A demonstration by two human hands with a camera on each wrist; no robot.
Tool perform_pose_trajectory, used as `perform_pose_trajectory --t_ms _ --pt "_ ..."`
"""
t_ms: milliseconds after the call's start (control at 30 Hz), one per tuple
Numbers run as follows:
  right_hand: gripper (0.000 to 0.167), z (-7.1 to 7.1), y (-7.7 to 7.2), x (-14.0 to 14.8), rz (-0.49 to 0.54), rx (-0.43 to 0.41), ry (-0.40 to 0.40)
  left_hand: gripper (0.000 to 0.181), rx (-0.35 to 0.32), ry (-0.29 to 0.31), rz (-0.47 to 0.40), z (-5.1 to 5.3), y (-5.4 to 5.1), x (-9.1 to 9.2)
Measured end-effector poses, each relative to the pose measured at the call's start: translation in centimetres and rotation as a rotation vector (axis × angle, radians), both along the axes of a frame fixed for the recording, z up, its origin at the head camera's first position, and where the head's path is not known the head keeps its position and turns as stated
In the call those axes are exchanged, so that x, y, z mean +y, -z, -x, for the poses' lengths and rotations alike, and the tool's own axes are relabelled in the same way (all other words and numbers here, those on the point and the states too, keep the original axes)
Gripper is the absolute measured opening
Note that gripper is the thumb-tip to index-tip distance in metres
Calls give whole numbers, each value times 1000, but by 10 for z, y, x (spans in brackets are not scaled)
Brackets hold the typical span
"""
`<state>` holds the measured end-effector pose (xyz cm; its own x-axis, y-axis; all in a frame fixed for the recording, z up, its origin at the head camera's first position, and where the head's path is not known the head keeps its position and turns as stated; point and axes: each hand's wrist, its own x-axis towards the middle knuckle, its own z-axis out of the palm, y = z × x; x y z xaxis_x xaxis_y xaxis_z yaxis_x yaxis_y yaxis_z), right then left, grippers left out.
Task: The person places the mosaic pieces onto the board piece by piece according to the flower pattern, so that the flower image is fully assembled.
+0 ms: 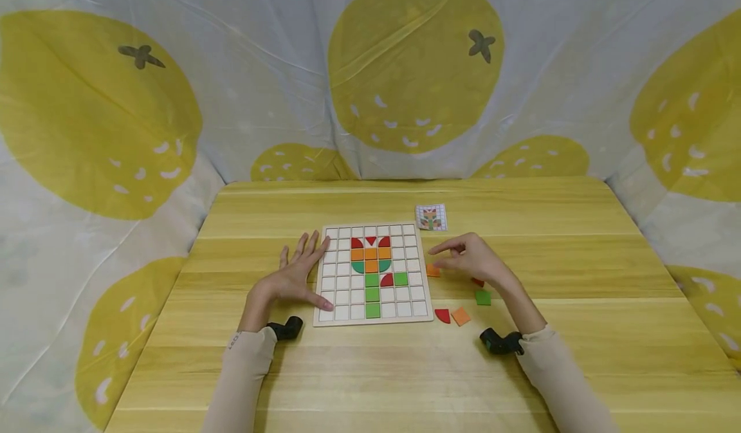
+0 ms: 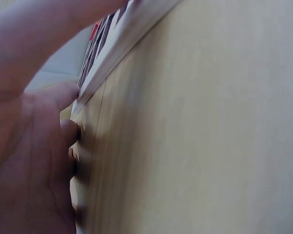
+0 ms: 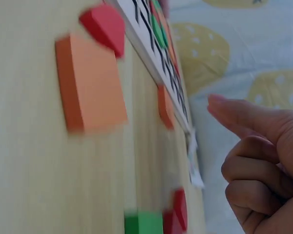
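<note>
A wooden grid board (image 1: 344, 294) lies on the table, bearing a flower pattern of red, orange and green pieces. My left hand (image 1: 292, 278) is spread along its left side, thumb on the lower left corner, fingertips at the upper left edge. In the left wrist view, the thumb crosses above the board's rim (image 2: 117, 48). Right of the board hovers my right hand (image 1: 471, 257), index finger and thumb extended and slightly apart, the other fingers curled. Nothing shows between them. An orange square piece (image 1: 433, 271) lies just below its fingertips, by the board's right edge.
Loose on the table at right are a red quarter-circle piece (image 1: 442, 316), another orange square (image 1: 460, 316), a green square (image 1: 483, 298) and red pieces (image 3: 176, 214) partly hidden by the right wrist in the head view. A small pattern card (image 1: 431, 217) lies behind the board.
</note>
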<state>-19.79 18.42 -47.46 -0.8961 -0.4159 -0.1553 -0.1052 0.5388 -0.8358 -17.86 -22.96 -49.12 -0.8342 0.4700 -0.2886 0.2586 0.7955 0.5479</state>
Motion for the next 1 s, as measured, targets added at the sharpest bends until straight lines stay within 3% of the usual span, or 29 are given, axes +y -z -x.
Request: perform_pose_trajectory --t_ms 333,567,1000 --pt "26 3 0 64 0 -46 89 146 2 -2 5 0 0 -1" --pt "25 3 7 73 -58 -122 98 145 3 9 -7 0 0 -1" --pt "23 2 6 75 -65 -158 87 144 6 8 -8 -1 -1 0"
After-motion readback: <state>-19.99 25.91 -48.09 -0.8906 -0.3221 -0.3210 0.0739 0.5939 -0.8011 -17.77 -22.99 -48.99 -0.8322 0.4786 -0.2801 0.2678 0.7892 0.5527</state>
